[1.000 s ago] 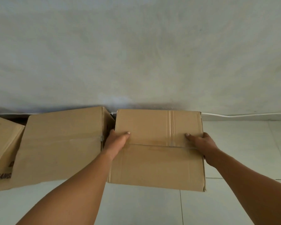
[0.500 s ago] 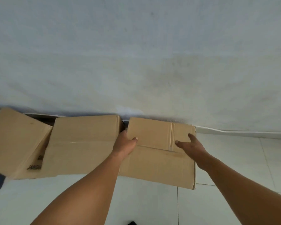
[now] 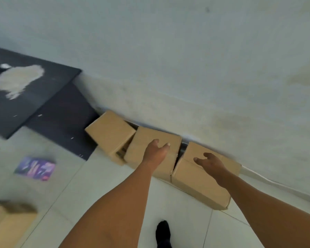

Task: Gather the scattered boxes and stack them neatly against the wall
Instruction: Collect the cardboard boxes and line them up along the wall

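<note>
Three brown cardboard boxes stand in a row on the floor along the wall (image 3: 186, 59). The right box (image 3: 195, 183) lies under my right hand (image 3: 211, 162), which hovers over its top with fingers apart and holds nothing. My left hand (image 3: 157, 152) is open above the middle box (image 3: 141, 149), also empty. The left box (image 3: 109, 133) sits tilted against the middle one. A fourth cardboard box (image 3: 9, 222) sits apart at the lower left, blurred.
A dark mat (image 3: 25, 97) with a pale patch covers the floor at the left. A small purple packet (image 3: 35, 168) lies on the tiles. A white cable (image 3: 276, 183) runs along the wall's foot. My dark shoe (image 3: 162, 231) shows at the bottom.
Both hands have come off the right box and lifted away, fingers spread. The view has pulled back and swung left, bringing the mat, the packet and a fourth box into sight.
</note>
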